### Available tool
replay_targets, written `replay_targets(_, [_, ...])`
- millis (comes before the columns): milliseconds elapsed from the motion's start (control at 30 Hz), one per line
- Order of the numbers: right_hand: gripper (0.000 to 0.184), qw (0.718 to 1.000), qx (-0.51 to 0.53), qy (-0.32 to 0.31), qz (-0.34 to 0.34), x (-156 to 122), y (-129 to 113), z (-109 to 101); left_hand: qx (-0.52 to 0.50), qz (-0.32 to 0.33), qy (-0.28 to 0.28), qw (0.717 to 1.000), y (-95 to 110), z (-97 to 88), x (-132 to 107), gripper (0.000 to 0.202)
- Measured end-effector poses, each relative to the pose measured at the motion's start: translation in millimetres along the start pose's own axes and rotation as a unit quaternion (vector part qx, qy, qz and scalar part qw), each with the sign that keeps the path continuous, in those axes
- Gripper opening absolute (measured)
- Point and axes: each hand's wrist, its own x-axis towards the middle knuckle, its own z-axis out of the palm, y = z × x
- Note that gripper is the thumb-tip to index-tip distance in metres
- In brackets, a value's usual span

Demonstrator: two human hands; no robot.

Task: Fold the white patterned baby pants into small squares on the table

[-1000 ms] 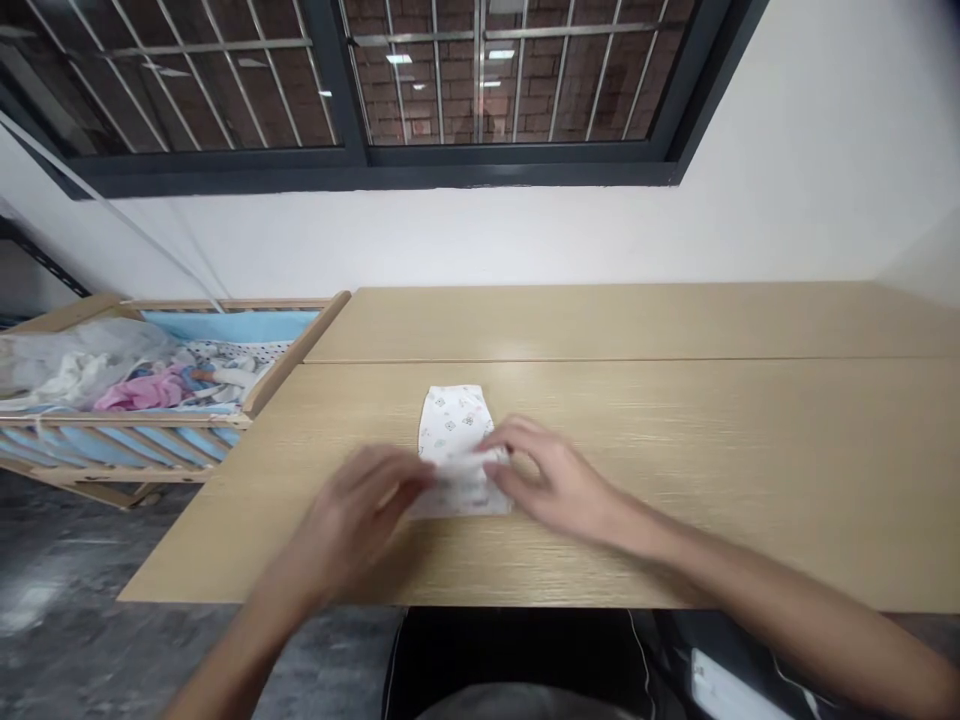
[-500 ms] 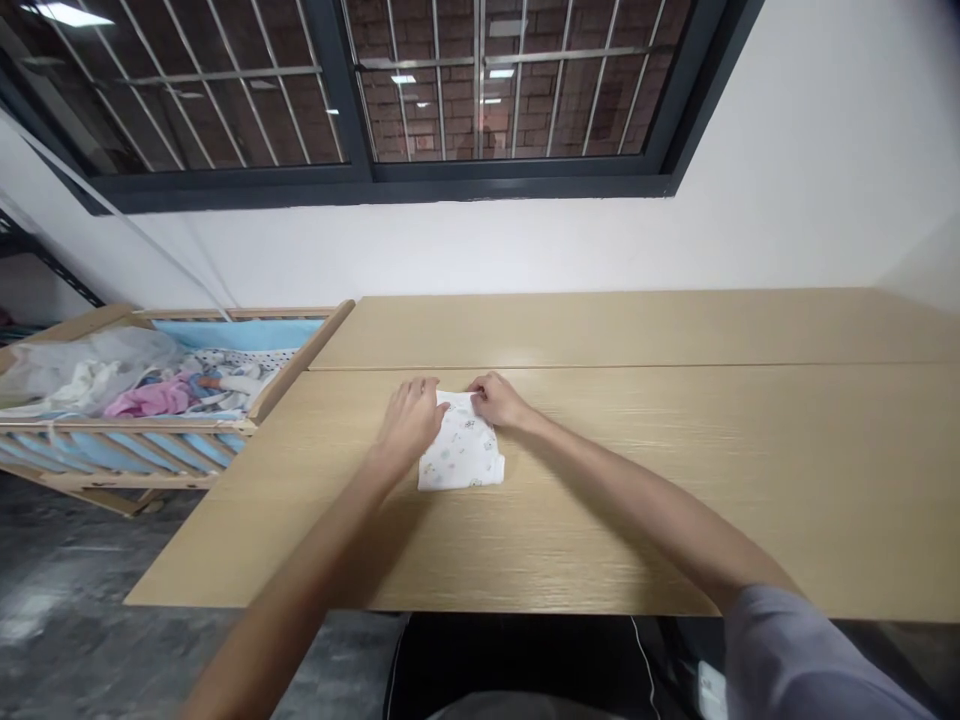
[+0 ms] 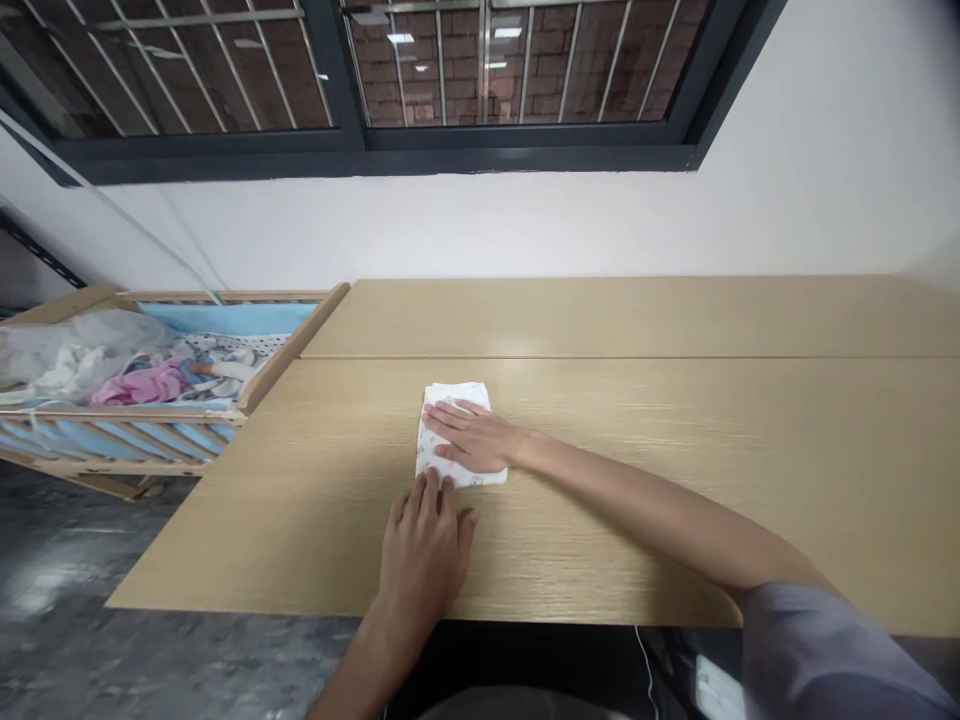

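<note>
On wood-grain table (image 3: 675, 540) | folded cloth (image 3: 457, 400) | right hand (image 3: 474, 442) atop | left hand (image 3: 424, 548) touching

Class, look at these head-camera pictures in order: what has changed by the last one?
The right hand has moved from the far edge of the white cloth and now lies flat on top of it. The left hand has let go of the far edge and drawn back toward the person, its fingertips at the near edge. The cloth stays in place on the table, and the wooden crib is unchanged.
</note>
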Motion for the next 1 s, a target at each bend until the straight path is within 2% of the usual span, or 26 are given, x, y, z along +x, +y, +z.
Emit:
replay_targets(167, [0.067,0.999,-0.025,0.014,0.022,14.4,32.7,-11.6,0.027,0.005,-0.007,1.0,0.2,-2.5,-2.2,0.043])
replay_targets(367, [0.066,0.999,-0.017,0.022,0.022,21.3,43.2,-14.7,0.031,0.01,0.003,0.999,0.1,-0.3,-2.3,0.04])
replay_targets(433, [0.067,1.0,0.008,0.018,0.023,17.4,41.7,-20.0,0.025,0.02,0.01,0.999,-4.4,0.8,-1.3,0.039])
replay_targets(533, [0.069,0.997,0.056,0.034,0.034,1.7,34.4,-38.5,0.0,0.063,0.022,0.998,-18.1,-0.3,2.5,0.032])
replay_targets(633, [0.066,0.993,0.078,0.08,0.032,-25.2,17.0,-59.8,-0.06,0.103,0.012,0.993,-38.6,-4.6,9.0,0.028])
replay_targets(700, [0.058,0.993,0.077,0.084,0.016,-46.0,0.2,-66.0,-0.098,0.11,0.004,0.989,-53.6,-7.1,13.9,0.029])
replay_targets(767, [0.054,0.996,0.064,0.058,0.003,-65.8,-17.0,-61.3,-0.116,0.119,0.006,0.986,-66.8,-7.9,18.3,0.03])
replay_targets(833, [0.053,0.999,0.027,0.035,-0.001,-82.5,-30.8,-46.6,-0.114,0.139,0.01,0.984,-75.6,-7.3,21.8,0.031])
replay_targets(933, [0.036,0.996,-0.048,0.074,0.007,-99.9,-42.5,-19.5,-0.094,0.162,0.002,0.982,-77.3,-7.9,24.6,0.034])
replay_targets(1000, [0.03,0.991,-0.075,0.11,0.021,-107.7,-47.9,-9.1,-0.082,0.159,0.0,0.984,-72.1,-11.6,24.9,0.03])
